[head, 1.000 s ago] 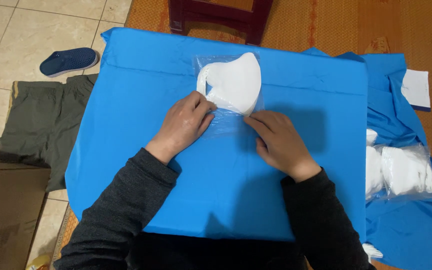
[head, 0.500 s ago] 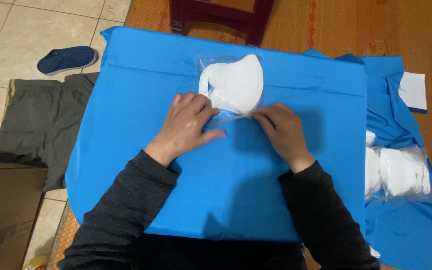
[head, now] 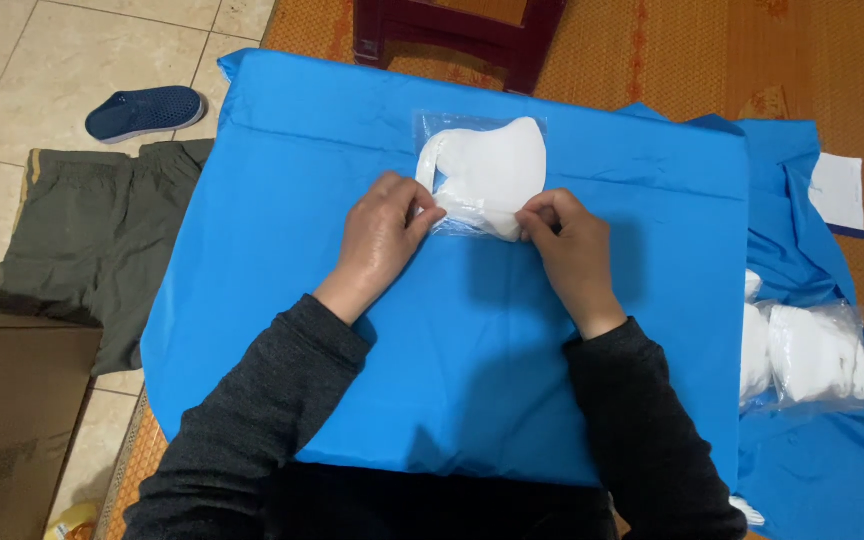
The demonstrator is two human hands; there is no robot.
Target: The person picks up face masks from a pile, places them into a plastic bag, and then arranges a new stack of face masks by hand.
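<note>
Two bare hands are seen from the head camera, both at the near edge of a clear plastic bag with a white moulded face mask inside it. The bag is laid flat on a blue cloth-covered board, close to its far edge and near the middle. The left hand is curled, its fingertips pinched on the bag's near left corner. The right hand is bunched, thumb and fingers pressed together on the near right corner. The mask is already fully inside the plastic; the near edge appears, as far as can be judged, to be the part not yet closed off.

Off the board's right edge, more bagged white masks are seen lying on loose blue fabric, and a white card beyond them. Left of the board, a dark green garment, a navy slip-on shoe and a brown cardboard box are seen on the floor.
</note>
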